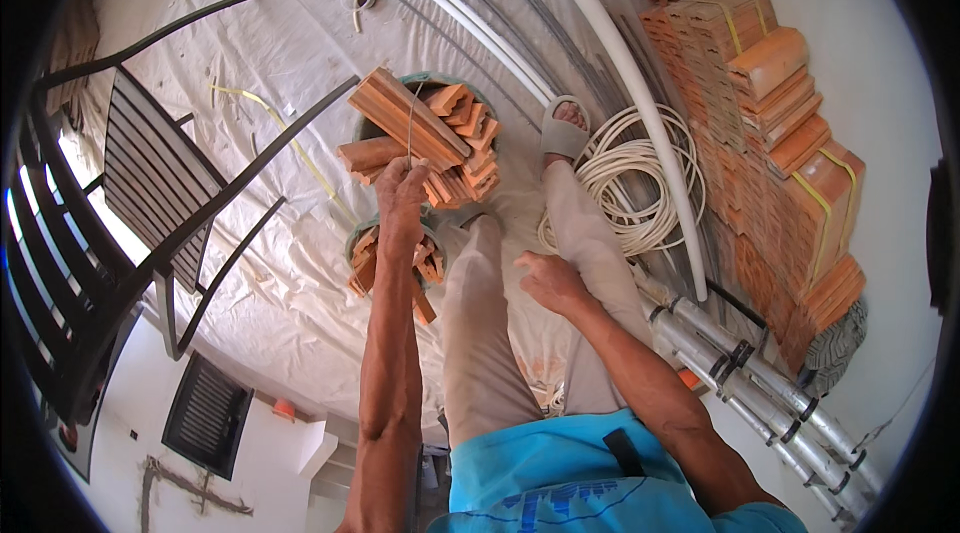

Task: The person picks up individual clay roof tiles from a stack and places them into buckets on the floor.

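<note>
My left hand (403, 191) grips the thin wire handle (412, 124) of a green bucket (367, 129). Orange clay tile pieces (409, 116) are heaped above the bucket's rim, with long ones lying across the top. A smaller green bucket (351, 242) holds more broken clay pieces (365, 260), partly hidden behind my left forearm. My right hand (553, 283) hangs in front of my leg, loosely curled with the index finger extended. Nothing shows in it.
Plastic sheeting (300, 158) covers the floor. A dark slatted chair (161, 173) stands at left. To the right are coiled cream hose (637, 180), a white pipe (630, 60), stacked clay tiles (705, 120) by the wall, and an aluminium telescopic ladder (772, 398).
</note>
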`<state>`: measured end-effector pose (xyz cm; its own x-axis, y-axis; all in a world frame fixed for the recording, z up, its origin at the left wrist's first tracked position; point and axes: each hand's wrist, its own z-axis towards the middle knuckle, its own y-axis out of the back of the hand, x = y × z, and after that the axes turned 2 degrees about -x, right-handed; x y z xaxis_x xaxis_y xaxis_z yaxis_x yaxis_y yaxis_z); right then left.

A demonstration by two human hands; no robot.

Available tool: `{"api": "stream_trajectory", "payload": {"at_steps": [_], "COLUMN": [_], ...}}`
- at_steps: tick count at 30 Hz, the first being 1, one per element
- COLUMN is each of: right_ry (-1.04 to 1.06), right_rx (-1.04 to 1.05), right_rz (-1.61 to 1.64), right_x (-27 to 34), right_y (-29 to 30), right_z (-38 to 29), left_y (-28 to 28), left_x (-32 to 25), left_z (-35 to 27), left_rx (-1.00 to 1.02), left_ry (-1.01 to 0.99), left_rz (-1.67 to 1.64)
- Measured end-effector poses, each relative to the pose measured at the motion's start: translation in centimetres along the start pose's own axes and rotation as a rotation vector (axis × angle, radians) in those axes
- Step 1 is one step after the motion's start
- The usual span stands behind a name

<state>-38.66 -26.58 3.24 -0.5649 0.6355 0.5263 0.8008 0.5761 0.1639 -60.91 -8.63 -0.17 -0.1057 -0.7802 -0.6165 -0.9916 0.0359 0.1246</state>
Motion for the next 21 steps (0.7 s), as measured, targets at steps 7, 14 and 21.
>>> {"api": "stream_trajectory", "payload": {"at_steps": [7, 14, 21], "right_ry": [-0.062, -0.02, -0.06], "right_rx": [-0.009, -0.082, -0.296], "right_rz": [0.059, 0.127, 0.809], "right_x": [0.3, 0.3, 0.0], "right_y": [0.3, 0.1, 3.6], "right_z": [0.3, 0.5, 0.5], "left_y": [0.0, 2.0, 2.7], "left_x": [2.3, 2.6, 3.5], "left_z": [2.2, 2.5, 3.1], "left_rx": [-0.021, 0.015, 0.002], "left_ry": [-0.003, 0.01, 0.048], "left_rz": [-0.036, 0.047, 0.124]}}
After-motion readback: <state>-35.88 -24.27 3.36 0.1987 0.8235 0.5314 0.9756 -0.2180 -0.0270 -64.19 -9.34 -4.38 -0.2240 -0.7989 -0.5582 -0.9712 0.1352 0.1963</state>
